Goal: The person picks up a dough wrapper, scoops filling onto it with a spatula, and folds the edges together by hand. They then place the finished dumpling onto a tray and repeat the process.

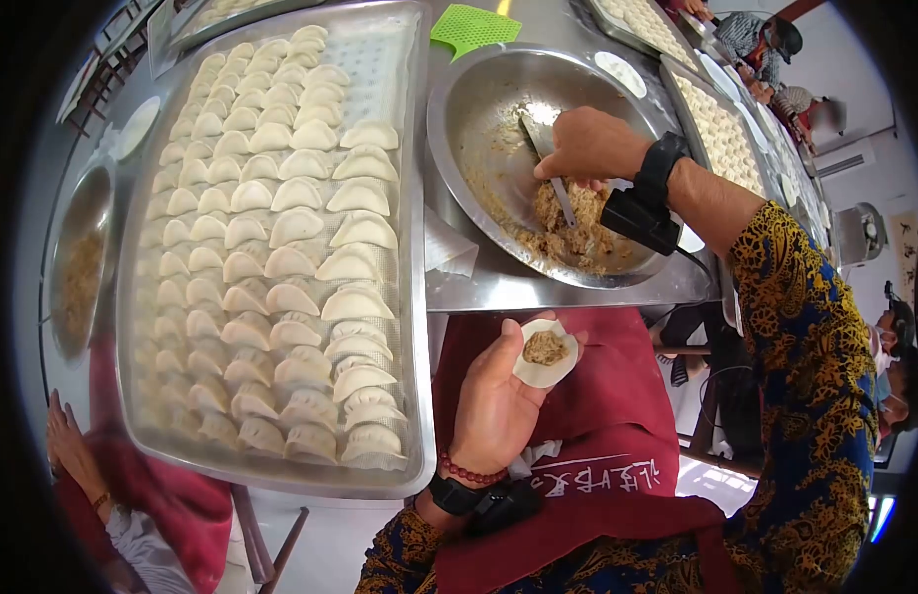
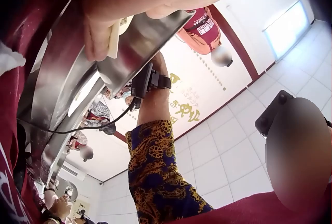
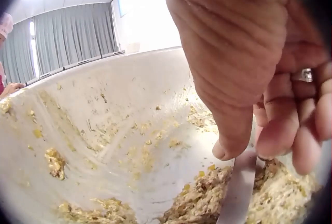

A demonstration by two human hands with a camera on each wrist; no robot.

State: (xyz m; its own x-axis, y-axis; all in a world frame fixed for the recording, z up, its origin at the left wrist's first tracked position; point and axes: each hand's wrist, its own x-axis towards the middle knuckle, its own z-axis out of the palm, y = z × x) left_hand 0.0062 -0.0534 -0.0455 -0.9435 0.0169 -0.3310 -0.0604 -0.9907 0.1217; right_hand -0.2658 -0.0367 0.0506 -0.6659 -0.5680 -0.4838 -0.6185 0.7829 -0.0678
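Observation:
My left hand [image 1: 497, 396] holds a round dumpling wrapper [image 1: 533, 372] at the fingers, thumb along its edge, above the red apron. A small lump of filling [image 1: 546, 347] sits in the middle of the wrapper. Over the large steel bowl [image 1: 457, 163], my right hand [image 1: 596, 144] pinches a flat metal spatula [image 3: 239, 185] between thumb and fingers. Its blade reaches down into the minced filling [image 3: 199, 198], heaped on the near side of the bowl. In the left wrist view only part of the left hand and the wrapper's edge show.
Left of the bowl, a long metal tray [image 1: 419, 247] carries rows of folded dumplings [image 1: 297, 224]. A green perforated mat [image 1: 474, 30] lies behind the bowl. Another bowl [image 1: 102, 213] stands at far left beside another person's hand [image 1: 73, 445]. More dumpling trays and people are at the right.

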